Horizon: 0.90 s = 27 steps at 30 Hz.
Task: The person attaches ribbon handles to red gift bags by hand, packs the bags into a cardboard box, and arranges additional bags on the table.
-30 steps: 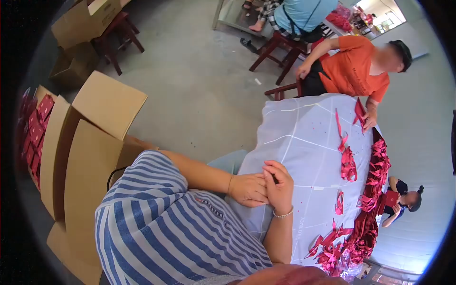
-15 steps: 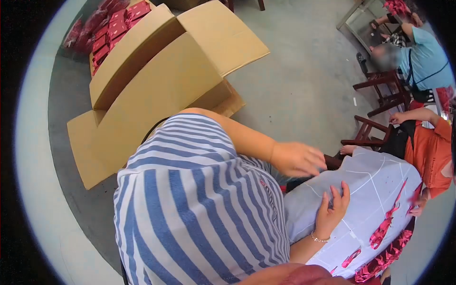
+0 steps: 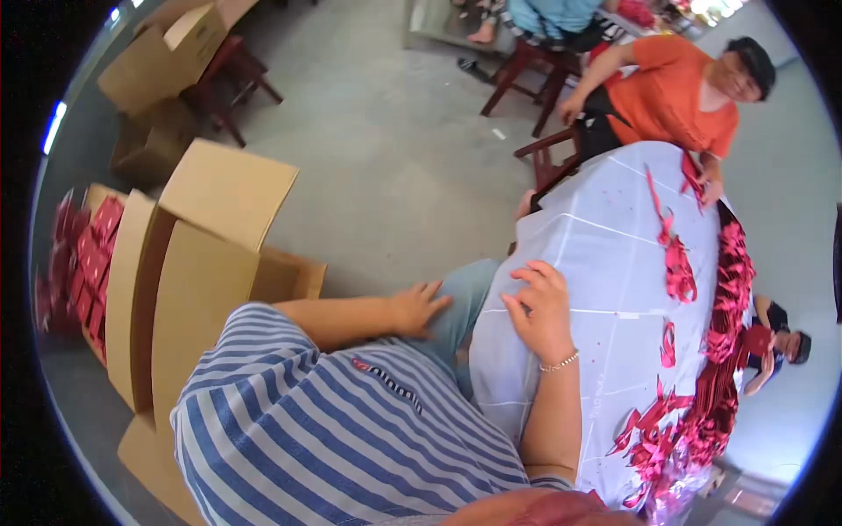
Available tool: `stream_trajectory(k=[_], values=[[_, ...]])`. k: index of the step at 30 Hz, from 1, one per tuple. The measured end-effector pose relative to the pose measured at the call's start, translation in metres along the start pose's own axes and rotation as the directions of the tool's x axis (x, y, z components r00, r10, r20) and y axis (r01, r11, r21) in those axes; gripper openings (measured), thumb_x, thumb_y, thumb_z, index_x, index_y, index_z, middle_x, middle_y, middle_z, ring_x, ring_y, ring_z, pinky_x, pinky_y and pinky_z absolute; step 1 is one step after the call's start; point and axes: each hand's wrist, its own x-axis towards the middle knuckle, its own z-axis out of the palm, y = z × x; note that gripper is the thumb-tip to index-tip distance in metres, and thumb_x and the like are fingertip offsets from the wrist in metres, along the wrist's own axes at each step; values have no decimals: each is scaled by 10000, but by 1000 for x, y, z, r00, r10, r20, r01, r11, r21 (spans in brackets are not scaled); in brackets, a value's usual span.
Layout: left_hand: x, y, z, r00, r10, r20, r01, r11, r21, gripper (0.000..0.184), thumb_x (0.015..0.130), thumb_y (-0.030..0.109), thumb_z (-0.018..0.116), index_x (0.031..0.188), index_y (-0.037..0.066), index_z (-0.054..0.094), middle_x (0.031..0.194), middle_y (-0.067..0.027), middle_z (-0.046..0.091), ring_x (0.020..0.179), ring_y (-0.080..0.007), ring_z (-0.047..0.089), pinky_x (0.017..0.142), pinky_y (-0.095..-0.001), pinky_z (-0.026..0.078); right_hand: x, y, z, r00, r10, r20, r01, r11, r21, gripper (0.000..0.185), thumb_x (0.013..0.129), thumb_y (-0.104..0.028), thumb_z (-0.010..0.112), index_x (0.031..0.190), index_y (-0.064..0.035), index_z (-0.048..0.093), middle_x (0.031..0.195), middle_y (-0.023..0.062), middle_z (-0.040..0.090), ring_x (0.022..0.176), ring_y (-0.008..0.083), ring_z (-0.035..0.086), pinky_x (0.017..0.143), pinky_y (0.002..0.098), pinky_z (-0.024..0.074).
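Observation:
My left hand (image 3: 419, 310) lies on the light blue jeans (image 3: 469, 287) at my thigh, fingers spread and holding nothing. Over the near edge of the cloth-covered table (image 3: 605, 245) is my right hand (image 3: 541, 307), with a beaded bracelet at the wrist. Its fingers are curled loosely and apart, with nothing visible in them. Red ribbon pieces (image 3: 680, 272) lie on the grey cloth beyond it. More ribbons and bows (image 3: 653, 443) are heaped at the lower right, beside shiny clear plastic.
An open cardboard box (image 3: 206, 254) stands at my left, with red patterned packages (image 3: 95, 263) behind it. A co-worker in orange (image 3: 671, 88) sits at the table's far end, fingers on red ribbon. Another person (image 3: 772, 342) sits across. Wooden stools (image 3: 232, 83) stand on the floor.
The view has swung toward the table, showing more ribbons and people. My left hand has gone from beside the table edge down onto my thigh. My right hand stays at the table.

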Motion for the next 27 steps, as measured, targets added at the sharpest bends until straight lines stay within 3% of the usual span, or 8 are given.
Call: stream_trajectory(k=[3,4,7,14,17,20,26,27], values=[[12,-6,40,989,-39,139,32,998,49,1052,726,527,752,1548,253,155,1585,-238,93,1355,-524,285,1096,-587,316,-3,8,6,1000,-12,-1,12,1000,3,221,764,-180,748,643,-26,646,1030,83,673,1136,313,547,963,441,416],[16,-5,36,981,-24,192,17,999,37,1075,738,577,721,1557,299,83,1597,-243,-5,1375,-557,219,1103,-601,295,-4,9,3,1000,-4,0,4,1000,16,243,785,-205,736,639,-28,658,1027,72,678,1149,297,545,971,438,416],[22,8,16,944,-58,325,40,997,63,1114,726,610,715,1554,342,19,1593,-247,-84,1388,-567,187,1105,-601,286,-9,8,0,999,-19,-33,20,999,42,242,800,-205,725,647,-28,663,1018,67,682,1159,281,545,979,428,415],[20,29,6,923,-78,378,35,992,117,1140,704,637,718,1552,355,11,1576,-252,-170,1376,-587,197,1112,-590,282,-16,15,3,996,-55,-69,58,998,36,238,826,-225,692,703,-22,699,1004,71,688,1139,272,561,990,411,418],[9,34,25,966,-52,254,12,987,158,1095,706,624,720,1555,324,98,1569,-278,-150,1360,-597,217,1109,-586,294,-18,19,5,993,-106,-41,107,994,23,247,835,-247,686,751,-16,715,990,89,696,1138,285,562,986,401,428],[-12,32,43,991,126,37,-131,968,214,1001,722,589,719,1531,259,230,1565,-301,-75,1325,-591,278,1090,-568,340,-21,28,12,987,-134,-93,137,990,30,261,834,-266,686,739,-24,710,970,85,698,1143,284,564,978,402,436],[-46,44,31,957,259,-131,-224,946,235,964,726,517,763,1519,264,278,1562,-307,-16,1323,-564,305,1094,-552,341,-21,31,12,990,-136,-48,137,991,4,264,842,-263,689,737,-21,696,1006,96,701,1139,290,572,985,391,440],[-51,48,28,965,222,-140,-190,958,215,982,716,498,781,1523,283,264,1557,-317,9,1326,-549,313,1096,-545,339,-21,31,13,989,-141,-51,142,990,12,264,842,-263,689,737,-21,696,1006,96,701,1139,290,572,985,391,440]])
